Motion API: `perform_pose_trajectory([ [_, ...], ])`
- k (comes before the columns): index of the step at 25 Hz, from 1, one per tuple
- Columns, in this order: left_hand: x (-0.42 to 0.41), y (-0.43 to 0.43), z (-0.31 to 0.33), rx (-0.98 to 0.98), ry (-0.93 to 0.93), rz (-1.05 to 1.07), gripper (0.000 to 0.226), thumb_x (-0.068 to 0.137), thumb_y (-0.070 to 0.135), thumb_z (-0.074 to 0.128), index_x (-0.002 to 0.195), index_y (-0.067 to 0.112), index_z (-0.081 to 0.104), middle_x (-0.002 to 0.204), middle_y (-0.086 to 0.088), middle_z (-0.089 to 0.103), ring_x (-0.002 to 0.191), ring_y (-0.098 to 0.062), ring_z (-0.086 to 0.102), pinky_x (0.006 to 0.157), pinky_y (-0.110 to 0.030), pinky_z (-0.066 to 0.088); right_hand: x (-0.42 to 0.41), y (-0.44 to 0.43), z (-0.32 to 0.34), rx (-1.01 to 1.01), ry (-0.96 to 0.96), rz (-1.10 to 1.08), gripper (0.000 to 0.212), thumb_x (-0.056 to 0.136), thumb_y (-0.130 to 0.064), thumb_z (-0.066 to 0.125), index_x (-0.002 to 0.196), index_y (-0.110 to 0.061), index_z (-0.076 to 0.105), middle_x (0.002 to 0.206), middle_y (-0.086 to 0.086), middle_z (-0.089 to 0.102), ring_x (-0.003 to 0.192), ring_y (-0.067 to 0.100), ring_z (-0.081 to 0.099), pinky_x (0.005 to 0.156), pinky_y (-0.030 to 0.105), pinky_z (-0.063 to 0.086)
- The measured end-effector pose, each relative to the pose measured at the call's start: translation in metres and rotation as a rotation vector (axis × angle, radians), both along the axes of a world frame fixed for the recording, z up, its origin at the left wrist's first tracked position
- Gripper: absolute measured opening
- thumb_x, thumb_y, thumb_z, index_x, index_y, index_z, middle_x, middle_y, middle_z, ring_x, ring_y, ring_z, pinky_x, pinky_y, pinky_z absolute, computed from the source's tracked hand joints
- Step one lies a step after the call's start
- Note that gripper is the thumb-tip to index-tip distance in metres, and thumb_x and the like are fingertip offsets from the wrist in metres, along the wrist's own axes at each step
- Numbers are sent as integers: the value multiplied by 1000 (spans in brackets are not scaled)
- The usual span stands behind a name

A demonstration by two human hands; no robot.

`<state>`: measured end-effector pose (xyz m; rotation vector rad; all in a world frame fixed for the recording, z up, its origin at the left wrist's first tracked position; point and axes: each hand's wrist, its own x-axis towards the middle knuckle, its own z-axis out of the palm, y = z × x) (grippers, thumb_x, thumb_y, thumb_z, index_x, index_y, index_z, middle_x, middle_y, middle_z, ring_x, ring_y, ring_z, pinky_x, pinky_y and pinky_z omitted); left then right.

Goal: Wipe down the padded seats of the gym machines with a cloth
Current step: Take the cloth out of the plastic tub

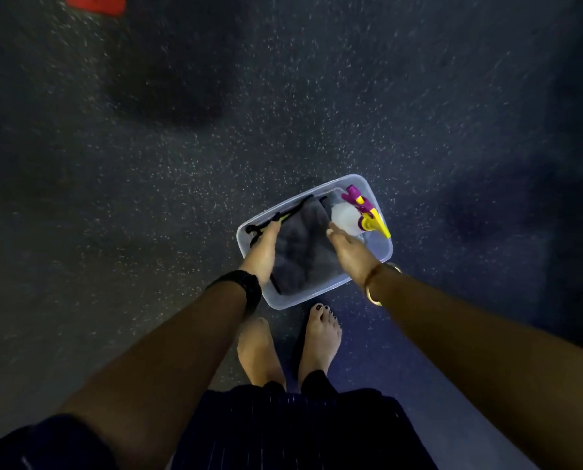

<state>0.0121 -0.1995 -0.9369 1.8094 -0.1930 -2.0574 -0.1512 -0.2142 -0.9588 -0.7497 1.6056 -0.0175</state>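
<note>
A clear plastic tub [383, 256] sits on the dark speckled floor just ahead of my bare feet. Inside lies a folded grey cloth [302, 245], with a white spray bottle [346, 217] that has a purple and yellow trigger head at the tub's right side. My left hand [261, 252] reaches into the tub along the cloth's left edge, fingers extended toward a black cord-like item [259, 227]. My right hand [349, 251] hovers over the cloth's right side, fingers straight, close to the bottle. Neither hand grips anything that I can see.
Dark rubber gym flooring [215, 130] spreads all around. A red object [96, 3] shows at the top left corner. My two bare feet [290, 347] stand directly behind the tub. No gym machine is in view.
</note>
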Motion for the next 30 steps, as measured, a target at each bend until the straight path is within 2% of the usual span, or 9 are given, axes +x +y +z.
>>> perform_pose_trajectory([
  [4,-5,11,-56,59,0,11,40,95,49,40,121,21,51,118,15,54,106,-1,51,95,-21,33,-6,-11,-44,103,286,350,38,100,-16,37,132,4,44,139,23,44,129,35,40,102,32,31],
  [7,-2,35,-149,124,-77,-30,101,50,82,67,134,29,48,134,5,54,118,-16,55,104,-40,40,-13,-7,-75,151,393,483,38,95,-20,44,126,2,51,130,22,52,121,36,48,96,35,39],
  [9,0,56,-212,203,-136,-49,113,39,85,69,136,33,44,140,6,49,123,-17,51,105,-41,38,-16,-1,-87,153,488,485,40,93,-22,50,125,3,50,129,23,52,120,39,49,96,39,41],
  [14,0,45,-203,227,-158,0,127,31,69,79,142,25,35,138,-2,51,121,-25,52,104,-45,40,-21,4,-104,117,646,516,53,90,-25,55,133,3,41,137,21,42,126,39,41,101,42,37],
  [18,-8,37,-185,261,-117,96,109,41,53,76,137,13,42,129,-8,57,112,-29,58,100,-47,44,-31,6,-117,193,661,538,58,92,-34,54,137,-3,37,138,19,43,129,39,37,103,43,34],
  [21,-16,41,-181,274,-108,139,103,51,46,75,139,13,34,131,-9,54,117,-31,53,104,-49,39,-36,6,-119,216,634,512,58,92,-38,54,137,-6,36,138,20,43,130,40,35,105,45,32],
  [24,-18,49,-188,289,-127,99,94,53,43,70,135,14,37,131,-11,53,119,-32,51,105,-49,38,-32,7,-107,166,487,452,49,89,-35,56,129,-8,49,128,20,53,120,39,47,100,43,41],
  [27,-18,52,-187,269,-123,6,91,49,45,68,130,12,46,126,-12,59,112,-31,56,103,-47,42,-24,9,-81,74,202,61,33,83,-26,59,111,-9,63,106,13,64,99,32,59,87,38,49],
  [30,-22,42,-162,248,-113,-23,91,45,53,68,125,12,53,119,-10,63,105,-28,61,100,-44,45,-15,7,-57,138,-45,-285,34,67,-19,60,96,-1,65,91,16,67,86,33,63,83,45,52],
])
